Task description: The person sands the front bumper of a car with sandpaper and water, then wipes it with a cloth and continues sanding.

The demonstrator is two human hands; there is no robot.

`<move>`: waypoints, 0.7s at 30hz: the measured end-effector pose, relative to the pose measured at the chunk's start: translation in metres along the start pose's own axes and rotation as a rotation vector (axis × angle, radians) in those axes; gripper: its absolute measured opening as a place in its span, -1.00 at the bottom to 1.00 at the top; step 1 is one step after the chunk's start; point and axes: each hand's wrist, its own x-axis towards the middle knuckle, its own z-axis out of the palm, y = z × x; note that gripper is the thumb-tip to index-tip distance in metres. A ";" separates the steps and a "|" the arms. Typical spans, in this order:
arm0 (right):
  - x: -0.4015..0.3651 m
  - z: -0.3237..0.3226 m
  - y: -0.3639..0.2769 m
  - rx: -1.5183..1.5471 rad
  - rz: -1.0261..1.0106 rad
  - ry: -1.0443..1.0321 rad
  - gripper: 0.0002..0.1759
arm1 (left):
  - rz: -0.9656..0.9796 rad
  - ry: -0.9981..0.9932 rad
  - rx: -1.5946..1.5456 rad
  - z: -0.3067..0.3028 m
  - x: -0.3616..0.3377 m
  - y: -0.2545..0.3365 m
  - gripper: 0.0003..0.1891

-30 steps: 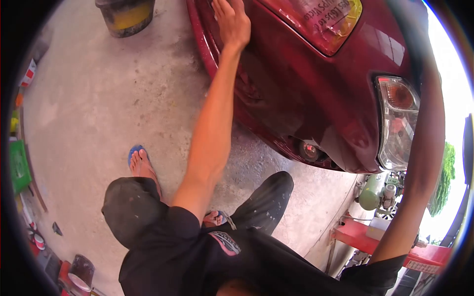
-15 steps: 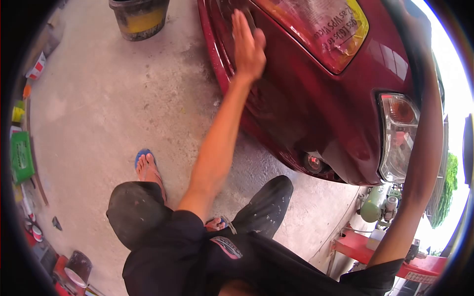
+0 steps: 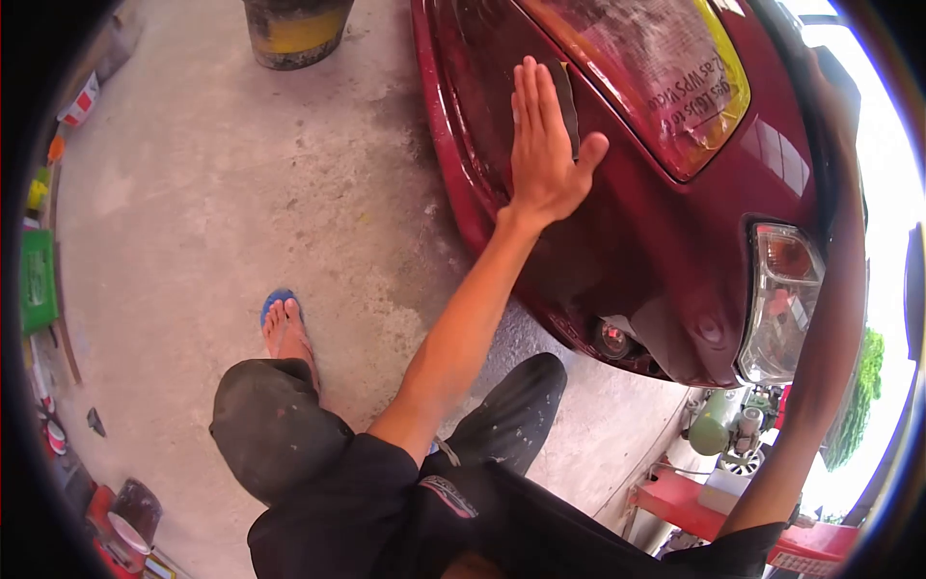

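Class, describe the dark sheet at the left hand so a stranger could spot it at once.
Find the maroon car bumper, then the left hand laid flat against it. The dark sheet shows as a narrow strip along that hand's thumb side. Its dull grey sets it apart from the glossy maroon around it.

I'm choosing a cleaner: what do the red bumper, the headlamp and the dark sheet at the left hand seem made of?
Red bumper: glossy paint, by its bright reflections; plastic or metal beneath is unclear. Headlamp: clear, shiny plastic or glass, as inner parts show through. Dark sheet: thin and matte, perhaps sandpaper; only its edge shows beside the left hand.
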 end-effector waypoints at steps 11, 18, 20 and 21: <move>-0.008 0.005 -0.014 0.065 0.002 0.086 -0.54 | 0.013 -0.092 -0.011 -0.003 -0.005 0.009 0.11; 0.002 -0.002 -0.003 -0.007 0.020 -0.057 -0.54 | -0.273 -0.061 -0.084 0.008 0.113 -0.101 0.03; 0.000 -0.003 -0.010 -0.018 0.046 -0.040 -0.55 | -0.226 0.006 -0.084 -0.004 0.096 -0.051 -0.02; -0.001 -0.003 -0.011 -0.009 0.032 -0.019 -0.55 | -0.123 -0.013 -0.061 0.000 0.073 -0.039 -0.02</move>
